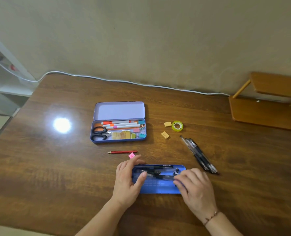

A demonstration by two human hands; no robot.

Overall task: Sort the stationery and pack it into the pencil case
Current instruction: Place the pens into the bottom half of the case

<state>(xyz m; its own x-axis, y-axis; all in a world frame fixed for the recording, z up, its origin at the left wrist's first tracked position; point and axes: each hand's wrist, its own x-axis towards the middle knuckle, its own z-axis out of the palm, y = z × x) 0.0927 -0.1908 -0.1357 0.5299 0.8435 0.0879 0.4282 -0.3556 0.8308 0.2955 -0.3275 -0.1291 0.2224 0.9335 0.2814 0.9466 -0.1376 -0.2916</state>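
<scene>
- No brand or writing can be read; there are faint pale lines of print on the blue case (158,188) and a mark on the pink note (131,155), both too blurred to make out
- The left hand (127,183) lies on the left end of the blue case, fingers curled over its far edge and thumb laid across its top; it grips that end
- The right hand (195,188) covers the right end, fingers bent down onto the case; whether it clasps or merely presses, I cannot tell; a thin bracelet (211,217) circles that wrist
- The blue case sits on the wooden table (56,176) near the person, long side across; dark pens or tools show in it, blurred
- Behind it the lilac pencil case (118,122) stands open, lid raised; it holds markers, scissors (99,133), yellow erasers and coloured binder clips
- A red pencil (122,152) lies between the two cases, the pink note just beside it
- To the right lie two yellow erasers (165,135), a tape roll (177,126) and a bundle of dark pens (199,155)
</scene>
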